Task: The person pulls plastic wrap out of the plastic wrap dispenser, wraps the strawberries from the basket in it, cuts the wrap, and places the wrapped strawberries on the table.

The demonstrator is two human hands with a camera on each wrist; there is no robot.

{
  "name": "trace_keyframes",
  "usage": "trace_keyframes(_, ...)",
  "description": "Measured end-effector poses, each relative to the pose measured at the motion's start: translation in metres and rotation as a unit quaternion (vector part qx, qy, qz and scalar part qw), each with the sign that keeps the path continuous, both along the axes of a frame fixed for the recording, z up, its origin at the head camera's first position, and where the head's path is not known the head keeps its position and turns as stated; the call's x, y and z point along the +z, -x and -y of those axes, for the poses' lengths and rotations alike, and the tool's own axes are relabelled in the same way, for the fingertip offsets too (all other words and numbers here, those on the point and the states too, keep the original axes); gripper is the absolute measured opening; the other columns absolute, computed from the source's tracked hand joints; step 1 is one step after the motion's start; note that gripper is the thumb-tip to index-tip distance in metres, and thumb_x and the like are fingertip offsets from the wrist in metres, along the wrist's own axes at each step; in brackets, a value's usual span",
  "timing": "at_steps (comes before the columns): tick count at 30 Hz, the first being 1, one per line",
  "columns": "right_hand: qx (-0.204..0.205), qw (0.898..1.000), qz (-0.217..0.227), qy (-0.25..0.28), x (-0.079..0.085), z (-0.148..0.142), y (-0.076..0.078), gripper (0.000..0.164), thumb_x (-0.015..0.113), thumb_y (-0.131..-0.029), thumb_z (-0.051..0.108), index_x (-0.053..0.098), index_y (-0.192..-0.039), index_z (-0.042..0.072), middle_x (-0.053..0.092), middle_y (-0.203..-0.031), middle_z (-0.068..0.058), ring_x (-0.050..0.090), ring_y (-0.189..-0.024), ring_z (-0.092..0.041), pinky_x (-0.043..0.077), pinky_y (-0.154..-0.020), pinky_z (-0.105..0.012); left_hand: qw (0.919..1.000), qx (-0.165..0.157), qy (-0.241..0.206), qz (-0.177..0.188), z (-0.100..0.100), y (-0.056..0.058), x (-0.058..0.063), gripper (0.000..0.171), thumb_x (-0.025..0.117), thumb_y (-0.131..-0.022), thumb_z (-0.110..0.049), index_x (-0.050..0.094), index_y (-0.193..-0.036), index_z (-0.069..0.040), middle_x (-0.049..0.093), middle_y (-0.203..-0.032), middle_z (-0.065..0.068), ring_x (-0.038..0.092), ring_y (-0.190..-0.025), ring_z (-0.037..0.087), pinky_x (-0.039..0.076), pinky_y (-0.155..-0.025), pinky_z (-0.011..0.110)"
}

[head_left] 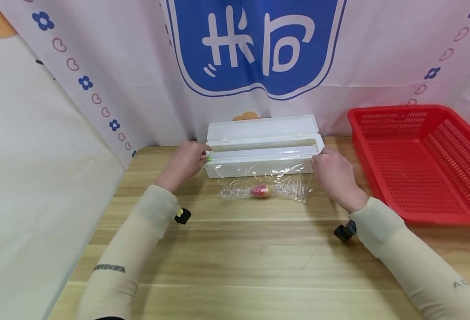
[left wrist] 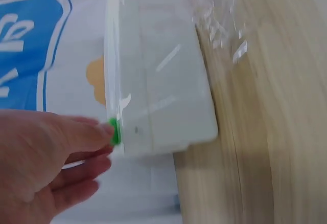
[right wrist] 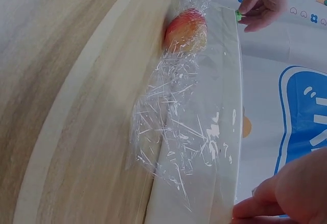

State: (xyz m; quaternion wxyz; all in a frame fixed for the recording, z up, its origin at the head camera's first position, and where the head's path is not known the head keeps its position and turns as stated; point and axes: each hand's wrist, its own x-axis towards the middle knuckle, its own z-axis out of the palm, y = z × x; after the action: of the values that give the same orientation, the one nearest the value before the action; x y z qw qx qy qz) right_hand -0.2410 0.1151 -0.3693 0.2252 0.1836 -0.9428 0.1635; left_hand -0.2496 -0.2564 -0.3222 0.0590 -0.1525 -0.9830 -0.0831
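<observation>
A long white cling film dispenser (head_left: 255, 168) stands at the back of the table, its lid (head_left: 263, 127) raised. Thumb and finger of my left hand (head_left: 184, 161) pinch a small green slider (left wrist: 116, 132) at the dispenser's left end. My right hand (head_left: 336, 175) grips the right front corner with curled fingers, its fingertips partly hidden in the right wrist view. From the front edge, clear cling film (right wrist: 168, 106) hangs down to the wood. A red and yellow fruit (right wrist: 186, 31), like an apple, lies in the crumpled film before the dispenser.
A red plastic basket (head_left: 379, 178) stands at the right on the wooden table (head_left: 235, 266). Directly behind the dispenser hangs a printed white cloth (head_left: 138, 53) with a blue emblem. A pale wall (head_left: 38, 155) borders the table's left edge.
</observation>
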Motion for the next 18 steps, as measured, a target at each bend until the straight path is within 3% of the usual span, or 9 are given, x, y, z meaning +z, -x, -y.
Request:
trace_keyframes(2, -0.002, 1.000, 0.005, 0.003, 0.001, 0.000, -0.001, 0.022, 0.054, -0.090, 0.010, 0.068, -0.074, 0.003, 0.057, -0.072, -0.014, 0.053, -0.058, -0.030, 0.047, -0.043, -0.047, 0.9998, 0.006, 0.006, -0.017, -0.009, -0.003, 0.000, 0.033, 0.066, -0.087, -0.012, 0.067, -0.119, -0.008, 0.068, -0.116, 0.012, 0.061, -0.106, 0.029, 0.050, -0.094, 0.044)
trace_keyframes(5, -0.002, 1.000, 0.003, 0.004, 0.002, 0.000, -0.002, 0.023, 0.054, -0.090, 0.010, 0.068, -0.072, 0.004, 0.057, -0.070, -0.013, 0.053, -0.057, -0.028, 0.046, -0.042, -0.046, 0.9988, -0.019, -0.005, -0.044, -0.028, -0.009, -0.004, 0.027, 0.067, -0.087, -0.015, 0.069, -0.113, -0.008, 0.068, -0.114, 0.009, 0.060, -0.104, 0.025, 0.050, -0.093, 0.040)
trace_keyframes(9, -0.002, 1.000, 0.002, 0.001, 0.002, 0.000, -0.002, 0.024, 0.053, -0.090, 0.009, 0.067, -0.071, 0.004, 0.057, -0.069, -0.013, 0.053, -0.057, -0.028, 0.046, -0.042, -0.045, 0.9953, -0.086, -0.032, -0.030, -0.060, -0.021, -0.018, 0.019, 0.066, -0.088, -0.016, 0.071, -0.106, -0.009, 0.069, -0.103, 0.005, 0.063, -0.092, 0.017, 0.055, -0.084, 0.031)
trace_keyframes(13, -0.009, 1.000, 0.014, 0.004, 0.001, 0.001, 0.000, 0.024, 0.053, -0.091, 0.012, 0.069, -0.075, 0.004, 0.058, -0.071, -0.012, 0.053, -0.057, -0.029, 0.045, -0.042, -0.045, 0.9898, -0.140, -0.021, -0.009, -0.089, -0.032, -0.035, 0.022, 0.065, -0.090, -0.021, 0.071, -0.108, -0.011, 0.069, -0.103, 0.002, 0.063, -0.093, 0.015, 0.054, -0.084, 0.030)
trace_keyframes(18, -0.018, 1.000, 0.025, 0.000, 0.001, 0.002, 0.000, 0.024, 0.052, -0.090, 0.013, 0.068, -0.074, 0.003, 0.057, -0.071, -0.013, 0.053, -0.057, -0.030, 0.043, -0.041, -0.045, 0.9853, -0.171, -0.014, 0.004, -0.109, -0.036, -0.048, 0.033, 0.066, -0.089, -0.035, 0.067, -0.113, -0.012, 0.066, -0.108, 0.001, 0.059, -0.100, 0.015, 0.050, -0.090, 0.032)
